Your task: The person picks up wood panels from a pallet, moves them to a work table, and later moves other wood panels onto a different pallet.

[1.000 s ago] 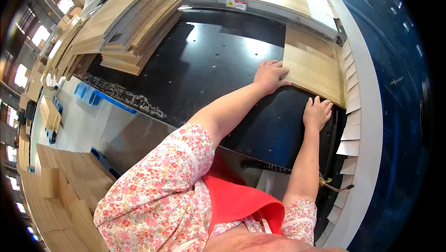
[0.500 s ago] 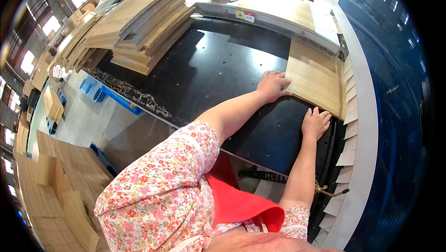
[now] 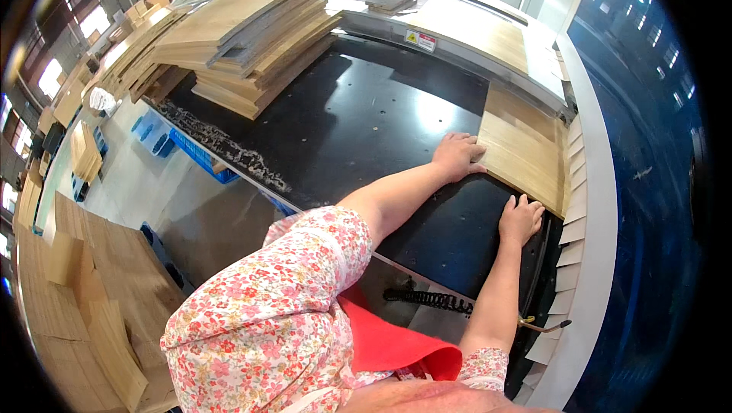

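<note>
A light wooden board (image 3: 522,150) lies flat at the right end of the black tabletop (image 3: 366,116), close to the machine's white flaps. My left hand (image 3: 460,155) presses on the board's left edge, thumb and fingers apart. At the board's near edge rests my right hand (image 3: 521,220), its fingertips against the wood and its fingers stretched out. Neither hand is wrapped round the board; both push against its sides. The board's far side meets the grey machine beam (image 3: 473,55).
A tall stack of wooden panels (image 3: 252,47) stands on the far left of the tabletop. Another pale board (image 3: 476,28) lies beyond the beam. White flaps (image 3: 570,253) line the right side. A black coiled hose (image 3: 427,300) hangs below the near edge. Cardboard (image 3: 69,283) stands at lower left.
The view has shifted slightly, so the scene sits a little lower and further right. Both hands stay at the same edges of the board, with no clear movement of the board.
</note>
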The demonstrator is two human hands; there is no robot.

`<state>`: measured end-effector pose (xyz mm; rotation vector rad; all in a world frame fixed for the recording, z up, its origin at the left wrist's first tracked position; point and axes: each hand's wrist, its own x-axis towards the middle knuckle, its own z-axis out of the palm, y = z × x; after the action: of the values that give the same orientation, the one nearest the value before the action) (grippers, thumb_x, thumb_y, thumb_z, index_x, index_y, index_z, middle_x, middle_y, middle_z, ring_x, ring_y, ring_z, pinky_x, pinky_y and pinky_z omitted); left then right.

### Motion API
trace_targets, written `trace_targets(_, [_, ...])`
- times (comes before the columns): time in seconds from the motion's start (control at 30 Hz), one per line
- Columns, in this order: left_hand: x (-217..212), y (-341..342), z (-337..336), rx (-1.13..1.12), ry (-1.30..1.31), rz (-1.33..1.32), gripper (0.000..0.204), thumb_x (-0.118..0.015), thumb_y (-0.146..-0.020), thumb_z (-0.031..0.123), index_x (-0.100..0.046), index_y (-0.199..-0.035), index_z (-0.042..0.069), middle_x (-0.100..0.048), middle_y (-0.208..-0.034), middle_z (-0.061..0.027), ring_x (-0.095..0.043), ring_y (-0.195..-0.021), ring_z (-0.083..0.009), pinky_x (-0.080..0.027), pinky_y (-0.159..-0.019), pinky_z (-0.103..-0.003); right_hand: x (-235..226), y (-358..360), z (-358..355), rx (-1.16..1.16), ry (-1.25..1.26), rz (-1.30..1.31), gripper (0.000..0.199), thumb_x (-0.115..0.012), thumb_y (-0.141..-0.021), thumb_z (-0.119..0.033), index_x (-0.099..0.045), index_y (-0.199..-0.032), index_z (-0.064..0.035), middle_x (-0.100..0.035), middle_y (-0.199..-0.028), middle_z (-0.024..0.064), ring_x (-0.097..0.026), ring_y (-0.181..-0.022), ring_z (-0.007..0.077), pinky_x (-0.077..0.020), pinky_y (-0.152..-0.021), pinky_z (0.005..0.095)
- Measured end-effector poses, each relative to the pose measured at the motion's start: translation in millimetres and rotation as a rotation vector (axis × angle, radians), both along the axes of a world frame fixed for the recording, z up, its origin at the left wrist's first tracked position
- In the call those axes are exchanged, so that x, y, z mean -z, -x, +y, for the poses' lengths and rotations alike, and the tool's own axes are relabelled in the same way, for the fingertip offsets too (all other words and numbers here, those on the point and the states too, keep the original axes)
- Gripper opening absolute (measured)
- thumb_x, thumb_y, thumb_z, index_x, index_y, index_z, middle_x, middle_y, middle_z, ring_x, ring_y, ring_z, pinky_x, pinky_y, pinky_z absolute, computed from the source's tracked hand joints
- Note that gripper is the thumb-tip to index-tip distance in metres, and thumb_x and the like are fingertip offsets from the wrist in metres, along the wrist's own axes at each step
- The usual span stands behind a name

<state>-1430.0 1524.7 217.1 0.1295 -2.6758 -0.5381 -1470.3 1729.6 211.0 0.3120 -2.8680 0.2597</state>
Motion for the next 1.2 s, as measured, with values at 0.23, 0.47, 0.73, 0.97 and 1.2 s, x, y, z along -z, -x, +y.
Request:
trace_targets(0.23, [1.3, -84.6, 2.3, 0.087, 0.087, -0.019, 0.043, -0.058, -0.086, 0.036, -0.056, -0.119, 0.008, -0.048, -0.134, -0.0125, -0.039, -0.129, -0.031, -0.027, -0.108, -0.045, 19.6, 17.3, 11.6, -0.104, -0.064, 0.284, 0.038, -0.052, -0.089, -0.034, -0.063, -0.106, -0.0019, -0.055, -0.105, 0.0211, -0.051, -0.106, 0.0376, -0.0439, -0.087, 0.0476])
trace_targets(0.47, [14.3, -327.2, -59.0, -0.293, 0.003, 0.123, 0.045, -0.07, -0.075, 0.027, -0.059, -0.115, 0.009, -0.049, -0.131, -0.0142, -0.042, -0.125, -0.0336, -0.029, -0.105, -0.05, 18.4, -8.2, -5.0, -0.188, -0.061, 0.153, 0.041, -0.049, -0.092, -0.027, -0.056, -0.119, 0.0036, -0.051, -0.128, 0.0224, -0.047, -0.12, 0.0369, -0.0386, -0.099, 0.0434])
trace_targets(0.73, [116.8, -649.2, -80.4, -1.469, -0.726, -0.208, 0.057, -0.063, -0.081, 0.034, -0.051, -0.127, 0.002, -0.05, -0.129, -0.0228, -0.046, -0.122, -0.0376, -0.038, -0.102, -0.043, -0.7, -265.4, -237.3, -1.259, 0.503, -0.089, 0.028, -0.053, -0.09, -0.006, -0.057, -0.114, 0.0088, -0.06, -0.116, 0.0225, -0.057, -0.108, 0.0342, -0.0446, -0.093, 0.038])
trace_targets(0.97, [144.9, -760.0, -71.4, -1.835, -1.101, 0.442, 0.064, -0.062, -0.085, 0.038, -0.047, -0.128, -0.007, -0.054, -0.126, -0.024, -0.053, -0.117, -0.0315, -0.042, -0.098, -0.037, 6.8, -498.1, -395.9, -2.023, 0.312, -0.594, 0.027, -0.054, -0.089, -0.004, -0.058, -0.114, 0.0046, -0.062, -0.109, 0.0199, -0.063, -0.095, 0.0302, -0.0491, -0.082, 0.036])
trace_targets(1.2, [126.5, -855.7, -75.0, -2.001, -1.255, 1.441, 0.076, -0.058, -0.086, 0.053, -0.037, -0.137, 0.001, -0.046, -0.135, -0.0154, -0.043, -0.123, -0.0237, -0.038, -0.098, -0.039, 22.9, -634.5, -493.1, -2.389, 0.085, -0.706, 0.03, -0.057, -0.087, -0.005, -0.057, -0.115, 0.0039, -0.06, -0.111, 0.0211, -0.064, -0.094, 0.0311, -0.05, -0.082, 0.0361])
